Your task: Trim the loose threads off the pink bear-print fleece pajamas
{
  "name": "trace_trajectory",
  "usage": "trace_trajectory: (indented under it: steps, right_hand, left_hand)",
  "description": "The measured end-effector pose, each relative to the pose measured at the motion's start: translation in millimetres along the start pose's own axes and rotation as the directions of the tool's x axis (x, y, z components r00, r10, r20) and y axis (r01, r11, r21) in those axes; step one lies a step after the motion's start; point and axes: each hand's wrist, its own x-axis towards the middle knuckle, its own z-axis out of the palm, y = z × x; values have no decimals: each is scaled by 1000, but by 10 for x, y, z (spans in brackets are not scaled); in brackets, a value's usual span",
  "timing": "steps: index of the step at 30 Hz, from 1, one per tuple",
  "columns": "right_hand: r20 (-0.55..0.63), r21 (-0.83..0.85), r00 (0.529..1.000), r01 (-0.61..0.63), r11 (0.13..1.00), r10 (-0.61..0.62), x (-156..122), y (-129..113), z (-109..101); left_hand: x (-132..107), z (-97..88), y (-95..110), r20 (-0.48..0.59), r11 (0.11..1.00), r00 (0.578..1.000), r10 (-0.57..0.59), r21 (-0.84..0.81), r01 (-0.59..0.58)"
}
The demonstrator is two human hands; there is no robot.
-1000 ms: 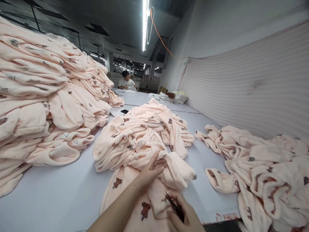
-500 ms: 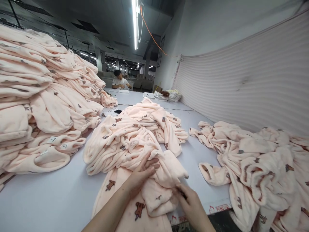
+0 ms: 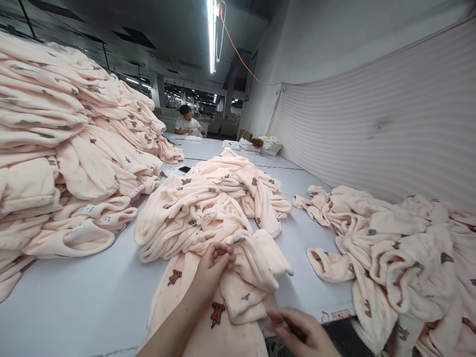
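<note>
A pale pink fleece garment [image 3: 201, 292] with brown bear prints lies in front of me, partly hanging toward the table's near edge. My left hand [image 3: 213, 263] is closed with bent fingers at its bunched folds, thumb and fingertips pinched together on the cloth. My right hand [image 3: 301, 332], smeared by motion, is curled beside the garment's folded lower end [image 3: 245, 302]. Something dark shows inside its fingers, too blurred to name. Just beyond my left hand rises a heap of the same fleece garments [image 3: 193, 213].
A tall stack of pink garments [image 3: 85, 148] with white labels fills the left. Another loose pile [image 3: 401, 248] hangs over the right edge. A phone [image 3: 184, 169], folded white stacks [image 3: 260, 145] and a seated person [image 3: 189, 124] are at the far end of the white table [image 3: 82, 302].
My left hand has drawn its fingers together from lying spread on the cloth. My right hand has moved down, away from the fold. The view has shifted slightly.
</note>
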Motion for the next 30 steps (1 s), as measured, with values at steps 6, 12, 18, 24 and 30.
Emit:
trace_trajectory:
  steps: [6,12,18,24,30]
  right_hand:
    - [6,-148,959,280,948,-283,563,-34,610]
    - [-36,384,986,165,908,-164,623,-154,661]
    - [-201,10,922,340,940,-331,592,-158,554]
    - [-18,-409,897,396,822,-442,528,-197,490]
    - [108,-618,873,433,656,-476,471,-363,524]
  left_hand:
    - [-439,-178,-246,-125,987,985,-122,90,134]
    - [-550,82,-404,-8,862,997,-72,502,67]
    - [-426,-83,-320,28,987,999,-22,159,17]
    - [-520,-256,-293,39,996,999,36,86,-39]
    - [-513,-202,-264,42,1000,999,3,-21,-3]
